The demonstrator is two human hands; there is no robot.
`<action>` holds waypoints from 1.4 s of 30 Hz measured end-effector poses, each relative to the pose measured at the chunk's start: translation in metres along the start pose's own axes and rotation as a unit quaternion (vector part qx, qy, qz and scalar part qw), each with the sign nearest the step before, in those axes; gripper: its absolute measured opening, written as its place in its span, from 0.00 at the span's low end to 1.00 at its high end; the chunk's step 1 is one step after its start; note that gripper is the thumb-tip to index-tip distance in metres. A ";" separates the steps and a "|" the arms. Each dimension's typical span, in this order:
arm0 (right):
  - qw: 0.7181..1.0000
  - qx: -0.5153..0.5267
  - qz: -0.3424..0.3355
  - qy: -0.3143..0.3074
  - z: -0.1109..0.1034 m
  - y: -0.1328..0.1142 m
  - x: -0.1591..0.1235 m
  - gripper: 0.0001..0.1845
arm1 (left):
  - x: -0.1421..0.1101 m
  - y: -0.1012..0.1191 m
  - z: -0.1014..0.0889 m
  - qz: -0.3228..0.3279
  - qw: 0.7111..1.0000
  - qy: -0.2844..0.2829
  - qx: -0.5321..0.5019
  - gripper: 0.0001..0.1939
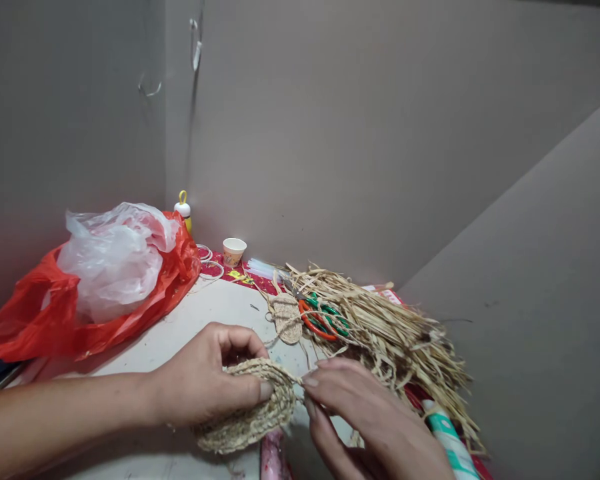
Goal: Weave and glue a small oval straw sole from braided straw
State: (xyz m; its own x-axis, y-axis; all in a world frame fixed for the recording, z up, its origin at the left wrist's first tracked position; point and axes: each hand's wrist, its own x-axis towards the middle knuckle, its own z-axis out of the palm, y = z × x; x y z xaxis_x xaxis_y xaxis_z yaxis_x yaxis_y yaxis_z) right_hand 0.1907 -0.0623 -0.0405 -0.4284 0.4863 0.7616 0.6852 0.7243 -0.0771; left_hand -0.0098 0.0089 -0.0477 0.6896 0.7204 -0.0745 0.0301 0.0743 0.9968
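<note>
My left hand (210, 380) is closed around an oval woven straw piece (250, 427), its thumb on the near face and the fingers partly hidden behind. The piece is made of braided, coiled straw and is held tilted over the table. At its right edge, my right hand (365, 417) pinches a thin straw strand (298, 381) between thumb and fingers. Just beyond the hands lies a small sole-shaped woven piece (286, 319) with loose cords. Beside it are scissors with orange handles (320, 325) and green handles (336, 319), partly covered by straw.
A bundle of dry straw (380, 317) covers the right side of the table (180, 333). A red plastic bag (35, 310) with clear plastic (115, 267) sits left. At the back stand a paper cup (234, 252) and a yellow-and-white bottle (183, 210). A green-and-white roll (450, 440) lies near right.
</note>
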 end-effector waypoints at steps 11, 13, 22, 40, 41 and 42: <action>1.000 0.005 -0.007 -0.002 0.002 0.005 -0.009 0.17 | 0.001 -0.006 0.000 0.066 0.997 0.025 -0.038 0.12; 1.000 0.016 -0.002 -0.001 0.003 0.005 -0.010 0.17 | 0.000 -0.007 0.000 0.067 0.996 0.024 -0.054 0.11; 0.998 0.061 0.015 0.016 0.009 0.001 -0.013 0.17 | 0.000 -0.006 0.002 0.062 0.994 0.026 -0.084 0.09; 0.991 0.095 0.059 0.075 0.017 -0.005 -0.016 0.18 | -0.006 -0.008 0.004 0.061 0.994 0.041 -0.077 0.10; 0.991 0.097 0.058 0.073 0.017 -0.006 -0.016 0.18 | -0.006 -0.009 0.004 0.063 0.995 0.044 -0.068 0.10; 0.991 0.098 0.060 0.073 0.017 -0.007 -0.016 0.19 | -0.007 -0.009 0.004 0.065 0.995 0.048 -0.060 0.10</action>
State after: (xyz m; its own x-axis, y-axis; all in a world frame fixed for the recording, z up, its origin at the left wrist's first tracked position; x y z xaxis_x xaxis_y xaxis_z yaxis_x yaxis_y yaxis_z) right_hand 0.1829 -0.0665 -0.0633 -0.2508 0.5087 0.8236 0.5920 0.7537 -0.2853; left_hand -0.0120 0.0008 -0.0563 0.6102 0.7909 0.0464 -0.1448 0.0538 0.9880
